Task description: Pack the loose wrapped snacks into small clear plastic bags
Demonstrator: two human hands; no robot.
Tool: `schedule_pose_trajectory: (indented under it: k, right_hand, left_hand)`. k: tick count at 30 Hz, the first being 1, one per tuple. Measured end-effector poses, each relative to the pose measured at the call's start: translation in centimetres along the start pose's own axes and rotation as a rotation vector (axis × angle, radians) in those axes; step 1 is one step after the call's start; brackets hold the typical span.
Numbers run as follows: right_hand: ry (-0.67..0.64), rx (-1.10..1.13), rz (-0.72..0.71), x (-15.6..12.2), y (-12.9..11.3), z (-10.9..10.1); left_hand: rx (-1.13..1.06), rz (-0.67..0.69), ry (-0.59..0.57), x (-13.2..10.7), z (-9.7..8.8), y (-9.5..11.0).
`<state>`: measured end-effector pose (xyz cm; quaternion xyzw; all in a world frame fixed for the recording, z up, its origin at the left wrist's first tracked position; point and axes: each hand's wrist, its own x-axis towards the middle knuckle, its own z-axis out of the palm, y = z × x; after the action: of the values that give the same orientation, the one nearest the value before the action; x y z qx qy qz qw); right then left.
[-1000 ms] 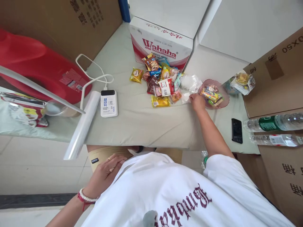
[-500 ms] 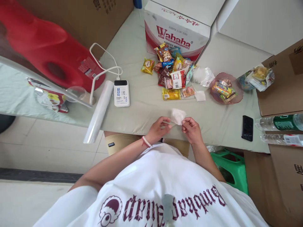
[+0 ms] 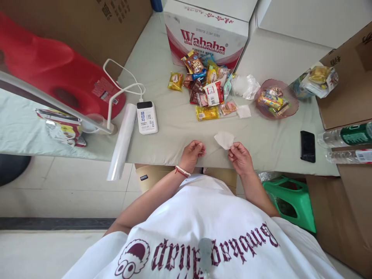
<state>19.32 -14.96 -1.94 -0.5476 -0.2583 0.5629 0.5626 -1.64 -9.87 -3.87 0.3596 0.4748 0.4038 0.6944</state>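
Between the thumb and fingers of my right hand (image 3: 240, 158) is a thin white tissue-like piece (image 3: 224, 140), held by its lower right corner above the table. It looks slightly curved; whether it is a sheet or a small pouch I cannot tell. My left hand (image 3: 192, 156) is apart from it, to the left, with fingers curled together near the table's front edge and nothing seen in them. A similar white square (image 3: 243, 111) lies flat farther back, beside a pile of wrapped snacks (image 3: 213, 93). Behind that square sits a clear plastic bag with white contents (image 3: 247, 86).
A pink glass bowl (image 3: 291, 110) holds wrapped sweets at the right, near a black phone (image 3: 307, 146) and plastic bottles (image 3: 356, 135). At left are a power bank (image 3: 147, 118), a clear film roll (image 3: 122, 143) and a red jug (image 3: 78, 73). A Wahaha box (image 3: 206, 37) stands behind.
My left hand has drawn away from the white piece and its fingers have curled in. My right hand still holds the piece, now turned and farther to the right. The view has shifted slightly.
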Motion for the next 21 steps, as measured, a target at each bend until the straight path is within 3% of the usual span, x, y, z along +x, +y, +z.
schedule_pose_trajectory:
  k: [3, 5, 9, 13, 16, 21]
  right_hand:
    - [-0.120, -0.255, -0.133, -0.3, -0.1, 0.5]
    - [-0.192, -0.343, -0.184, -0.3, -0.1, 1.2]
    - [-0.085, -0.137, -0.116, 0.4, 0.0, 2.7]
    - [-0.026, 0.107, 0.067, 0.9, 0.5, 4.1]
    - [-0.029, 0.188, 0.108, 0.7, 0.7, 4.7]
    - [0.049, 0.237, 0.091, 0.6, 0.6, 4.4]
  left_hand:
    - [0.079, 0.132, 0.075, 0.0, 0.2, 0.6]
    - [0.177, 0.177, 0.039, 0.3, 0.2, 0.8]
    - [0.220, 0.103, -0.090, 0.2, -0.2, 0.2]
    - [0.131, 0.150, 0.085, -0.8, -1.1, -0.5]
    - [0.053, 0.179, 0.199, -0.9, -2.0, -0.5]
    - [-0.185, 0.068, 0.191, 0.3, -4.1, 1.2]
